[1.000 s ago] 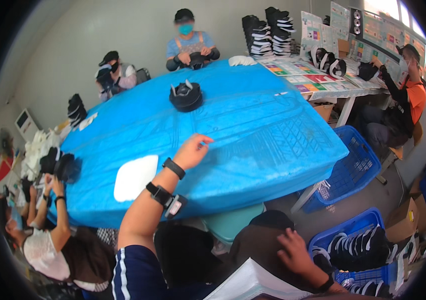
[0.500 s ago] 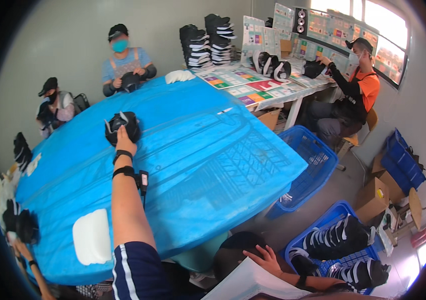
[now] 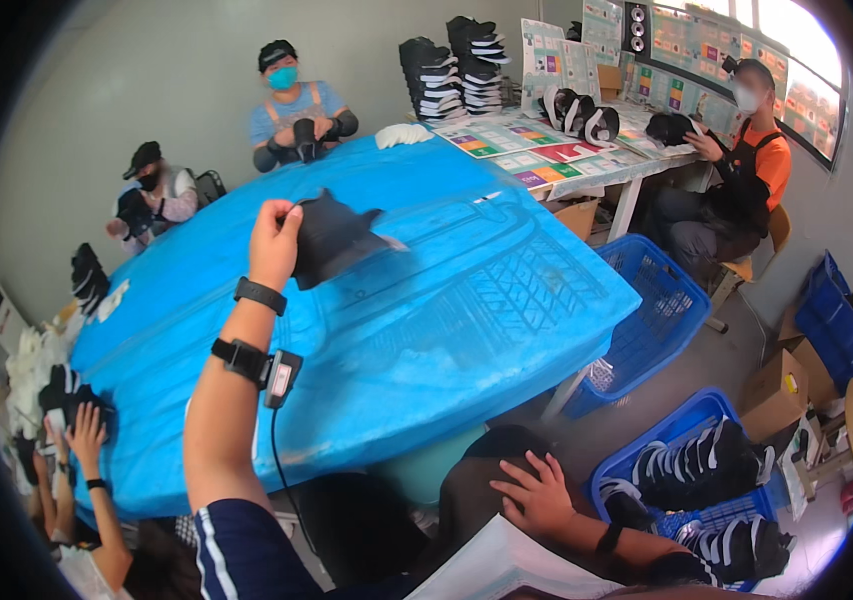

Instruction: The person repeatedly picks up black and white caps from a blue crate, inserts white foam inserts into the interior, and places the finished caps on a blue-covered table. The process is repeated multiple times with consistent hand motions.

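We are lifting the black shoe upper above the blue bench with our left hand, fingers pinching its rear edge — keeping that grip firm, judging the loose flaps could sag — while our right hand is resting spread on our knee.

Navy sleeve with white stripes, 2 black wristbands, cabled sensor.

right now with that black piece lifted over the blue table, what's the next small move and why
Probably draw the left hand back toward the body. It holds the black piece up at arm's length over the blue table, while the right hand rests low on the lap, too far away to help. Closer in, both hands could work on it.
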`<state>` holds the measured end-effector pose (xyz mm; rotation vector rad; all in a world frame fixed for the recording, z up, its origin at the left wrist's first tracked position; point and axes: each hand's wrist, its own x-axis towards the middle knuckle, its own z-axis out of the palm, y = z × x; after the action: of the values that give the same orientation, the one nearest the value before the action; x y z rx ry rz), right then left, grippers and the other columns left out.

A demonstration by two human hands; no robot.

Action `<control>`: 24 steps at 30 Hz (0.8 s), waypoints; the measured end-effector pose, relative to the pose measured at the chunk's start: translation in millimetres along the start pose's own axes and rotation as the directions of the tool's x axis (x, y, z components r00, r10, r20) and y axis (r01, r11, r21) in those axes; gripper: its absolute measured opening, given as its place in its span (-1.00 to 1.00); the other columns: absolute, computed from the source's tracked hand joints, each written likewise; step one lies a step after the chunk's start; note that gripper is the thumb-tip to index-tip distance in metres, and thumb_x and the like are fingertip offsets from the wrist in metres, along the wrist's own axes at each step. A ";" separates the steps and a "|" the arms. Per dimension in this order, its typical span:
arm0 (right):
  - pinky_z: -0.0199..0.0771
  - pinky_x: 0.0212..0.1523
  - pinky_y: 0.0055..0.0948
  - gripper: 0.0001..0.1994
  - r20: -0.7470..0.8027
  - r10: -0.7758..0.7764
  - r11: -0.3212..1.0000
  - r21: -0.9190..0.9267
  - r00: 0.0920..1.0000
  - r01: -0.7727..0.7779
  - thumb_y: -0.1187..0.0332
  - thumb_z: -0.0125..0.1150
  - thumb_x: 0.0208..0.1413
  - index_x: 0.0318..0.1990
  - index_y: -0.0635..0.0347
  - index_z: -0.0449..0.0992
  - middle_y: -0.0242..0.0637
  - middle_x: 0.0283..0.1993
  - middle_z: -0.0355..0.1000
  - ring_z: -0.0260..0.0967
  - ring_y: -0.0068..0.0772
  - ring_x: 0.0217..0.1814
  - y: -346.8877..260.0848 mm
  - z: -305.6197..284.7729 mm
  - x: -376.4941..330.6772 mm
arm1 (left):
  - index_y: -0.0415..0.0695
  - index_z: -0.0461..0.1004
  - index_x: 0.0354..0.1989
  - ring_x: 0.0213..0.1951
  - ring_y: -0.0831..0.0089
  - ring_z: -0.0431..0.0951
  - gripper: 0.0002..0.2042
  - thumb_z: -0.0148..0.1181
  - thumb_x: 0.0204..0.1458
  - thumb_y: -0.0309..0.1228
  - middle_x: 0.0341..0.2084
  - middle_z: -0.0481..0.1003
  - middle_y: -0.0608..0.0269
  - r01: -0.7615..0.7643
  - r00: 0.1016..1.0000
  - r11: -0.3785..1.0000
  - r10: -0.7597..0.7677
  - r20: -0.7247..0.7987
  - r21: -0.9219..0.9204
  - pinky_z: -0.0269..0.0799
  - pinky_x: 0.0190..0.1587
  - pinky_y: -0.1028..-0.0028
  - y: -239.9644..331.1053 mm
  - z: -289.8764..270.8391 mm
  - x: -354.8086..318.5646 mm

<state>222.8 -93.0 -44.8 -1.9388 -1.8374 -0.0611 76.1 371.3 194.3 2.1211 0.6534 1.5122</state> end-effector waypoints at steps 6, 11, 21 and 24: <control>-0.02 0.27 0.07 -0.20 -0.201 0.090 0.941 0.339 0.975 -0.017 0.10 0.35 -0.13 0.26 0.18 0.12 -0.06 0.32 0.04 -0.02 0.09 0.34 -11.0 -16.0 12.1 | -0.13 0.42 -0.31 -0.41 0.67 0.32 -0.89 0.12 0.11 -0.37 -0.49 0.39 0.46 0.358 0.866 0.911 -0.241 0.438 -0.205 0.23 -0.38 0.63 156.5 -31.7 -52.5; -0.05 0.32 -0.05 0.23 -0.606 -0.172 0.880 0.260 0.777 0.397 -0.04 0.53 -0.36 0.36 0.34 -0.21 0.19 0.39 -0.22 -0.16 0.14 0.42 -35.5 -94.3 16.2 | -0.11 0.42 -0.33 -0.45 0.75 0.30 -0.92 0.10 0.13 -0.39 -0.48 0.39 0.53 0.437 0.659 0.892 -0.230 0.716 -0.115 0.19 -0.42 0.67 233.1 -46.2 -107.5; 0.33 -0.16 -0.55 -0.67 -0.013 0.076 0.238 0.971 0.997 -0.005 0.42 0.20 0.06 -0.07 0.30 0.27 -0.35 -0.23 0.35 0.28 -0.64 -0.21 -77.3 -91.0 37.3 | -0.15 0.40 -0.01 -0.21 0.54 0.42 -0.69 0.06 0.17 -0.23 -0.16 0.42 0.35 0.560 0.804 0.668 -0.298 0.515 -0.489 0.37 -0.10 0.49 200.7 -54.0 -220.9; 0.36 -0.10 -0.50 -0.76 0.156 0.160 -0.086 0.986 0.975 -0.144 0.46 0.08 0.13 -0.06 0.28 0.29 -0.31 -0.16 0.38 0.33 -0.56 -0.13 -67.5 -69.5 26.7 | -0.14 0.25 0.18 0.17 0.31 0.27 -0.60 -0.04 0.21 -0.26 0.12 0.30 0.18 0.506 0.861 0.593 -0.388 0.329 -0.627 0.20 0.16 0.31 160.5 -64.9 -279.5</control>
<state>180.5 -93.2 46.4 -0.8598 -0.8718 1.1105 -46.9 79.6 105.1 1.3262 0.4113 1.0441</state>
